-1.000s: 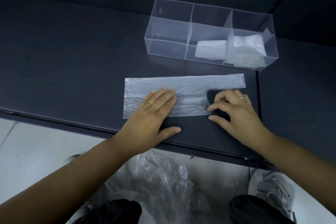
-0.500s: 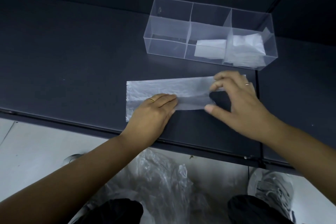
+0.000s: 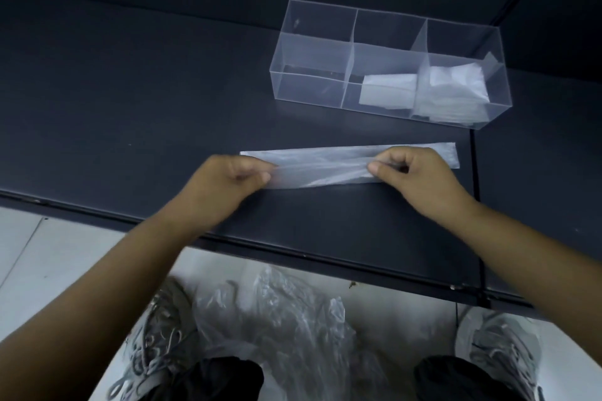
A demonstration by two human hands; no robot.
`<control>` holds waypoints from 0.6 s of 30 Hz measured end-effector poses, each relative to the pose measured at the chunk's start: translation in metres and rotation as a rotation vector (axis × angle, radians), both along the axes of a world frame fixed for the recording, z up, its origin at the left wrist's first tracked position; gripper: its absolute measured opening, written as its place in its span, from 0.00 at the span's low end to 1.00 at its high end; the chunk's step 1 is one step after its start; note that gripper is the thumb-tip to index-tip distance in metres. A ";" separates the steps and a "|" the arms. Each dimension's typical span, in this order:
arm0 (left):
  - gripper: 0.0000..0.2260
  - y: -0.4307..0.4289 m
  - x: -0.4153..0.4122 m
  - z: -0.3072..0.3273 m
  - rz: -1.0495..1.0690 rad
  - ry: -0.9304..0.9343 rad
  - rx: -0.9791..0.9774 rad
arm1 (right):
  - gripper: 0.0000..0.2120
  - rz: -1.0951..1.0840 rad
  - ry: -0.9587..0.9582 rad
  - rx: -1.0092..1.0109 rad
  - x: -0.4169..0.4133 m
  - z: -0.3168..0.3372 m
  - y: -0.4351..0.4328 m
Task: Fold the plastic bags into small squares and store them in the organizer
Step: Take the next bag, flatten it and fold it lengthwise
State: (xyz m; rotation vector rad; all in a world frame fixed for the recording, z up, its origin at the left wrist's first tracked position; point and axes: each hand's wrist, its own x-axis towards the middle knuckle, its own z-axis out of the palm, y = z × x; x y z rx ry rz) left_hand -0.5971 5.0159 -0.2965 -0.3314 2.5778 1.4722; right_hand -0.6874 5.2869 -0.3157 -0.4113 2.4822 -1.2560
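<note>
Head view: lengthwise fold under way

Left hand [image 3: 224, 185] and right hand [image 3: 420, 179], pressing flat a moment ago, now each pinch the plastic bag [image 3: 325, 163] by its near long edge, raised off the table [image 3: 130, 107]. The bag lies near the organizer [image 3: 312, 52]. Judged: the strip is narrowing and the squaring is not yet begun.

Dark table [image 3: 130, 91]: plastic bag [image 3: 342, 158], clear organizer [image 3: 309, 88]
</note>
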 end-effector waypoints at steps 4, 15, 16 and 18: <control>0.05 -0.022 -0.006 -0.006 0.288 -0.137 0.250 | 0.06 -0.144 -0.043 -0.057 -0.009 -0.005 -0.003; 0.12 0.028 0.000 -0.014 0.022 0.561 -0.619 | 0.10 -0.263 0.014 0.102 -0.017 -0.012 -0.019; 0.14 0.038 0.001 -0.019 -0.126 0.515 -0.636 | 0.10 -0.263 0.021 0.110 -0.017 -0.011 -0.020; 0.22 0.052 0.003 -0.028 -0.311 0.299 -0.694 | 0.11 -0.260 0.020 0.118 -0.018 -0.010 -0.020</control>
